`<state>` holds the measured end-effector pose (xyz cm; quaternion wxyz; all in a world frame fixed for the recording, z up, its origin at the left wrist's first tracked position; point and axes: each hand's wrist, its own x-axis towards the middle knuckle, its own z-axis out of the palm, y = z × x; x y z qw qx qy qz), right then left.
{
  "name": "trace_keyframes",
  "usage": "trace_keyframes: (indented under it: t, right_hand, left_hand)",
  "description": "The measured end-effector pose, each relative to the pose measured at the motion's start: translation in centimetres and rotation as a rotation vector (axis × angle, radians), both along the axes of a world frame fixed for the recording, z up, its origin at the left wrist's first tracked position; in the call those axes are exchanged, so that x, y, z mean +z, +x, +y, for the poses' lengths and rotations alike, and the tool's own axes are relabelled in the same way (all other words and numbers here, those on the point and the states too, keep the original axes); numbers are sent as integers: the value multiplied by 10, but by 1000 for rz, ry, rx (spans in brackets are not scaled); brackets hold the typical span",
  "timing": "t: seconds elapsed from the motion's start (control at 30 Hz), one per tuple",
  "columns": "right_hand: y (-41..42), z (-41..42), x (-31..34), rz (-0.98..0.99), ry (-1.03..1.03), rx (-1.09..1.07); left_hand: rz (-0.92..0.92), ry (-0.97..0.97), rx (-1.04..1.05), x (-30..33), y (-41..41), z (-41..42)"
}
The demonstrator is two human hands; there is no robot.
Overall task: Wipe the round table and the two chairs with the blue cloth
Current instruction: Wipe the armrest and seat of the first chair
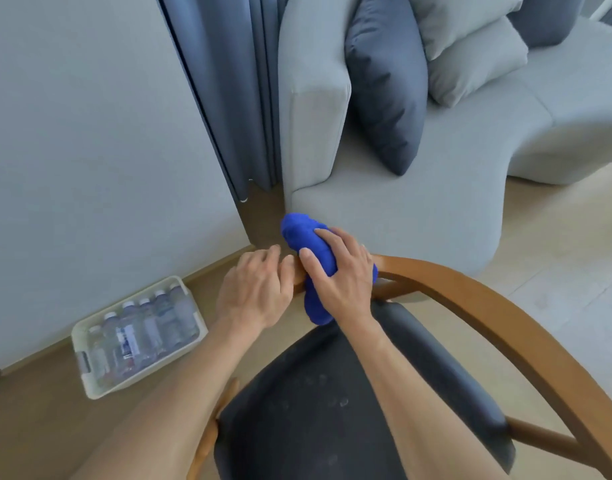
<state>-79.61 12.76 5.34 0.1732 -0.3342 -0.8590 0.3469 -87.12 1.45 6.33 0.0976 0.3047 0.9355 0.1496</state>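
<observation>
A chair with a curved wooden back rail (477,299) and a dark padded seat (332,403) stands right below me. My right hand (342,275) grips the bunched blue cloth (306,239) and presses it onto the left end of the rail. My left hand (256,292) rests on the same rail just left of the cloth, fingers curled over the wood. The round table and the other chair are out of view.
A grey sofa (418,188) with dark and light cushions stands just behind the chair. Blue curtains (235,81) hang at the wall. On the floor to the left sits a white crate (89,386) with several plastic bottles.
</observation>
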Motion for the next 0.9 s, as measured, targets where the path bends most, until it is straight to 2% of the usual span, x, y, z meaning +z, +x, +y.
trace_keyframes:
  t: [0.13, 0.2, 0.3, 0.43, 0.5, 0.6, 0.67, 0.8, 0.9]
  right_hand:
    - [3, -11, 4, 97, 90, 155]
    - [8, 3, 1, 68, 127, 243]
    - [29, 37, -8, -68, 85, 105]
    - [66, 86, -20, -453, 314, -53]
    - [70, 91, -18, -525, 305, -124]
    - [62, 81, -14, -504, 219, -249]
    - [52, 67, -9, -455, 162, -253]
    - [17, 15, 3, -205, 0, -157]
    - [-2, -31, 18, -66, 46, 6]
  left_hand:
    - [-32, 105, 44, 3, 4, -5]
    - [-42, 103, 43, 3, 3, -6]
    - [-55, 93, 51, 1, 3, -7]
    - [-31, 90, 32, -1, 4, -7]
    - [-18, 104, 30, 2, 4, -8]
    - [-13, 116, 1, 2, 5, -16]
    - [-44, 128, 10, -3, 9, -35]
    - [-141, 192, 122, -21, 36, -97]
    - [-204, 174, 203, -27, 57, -124]
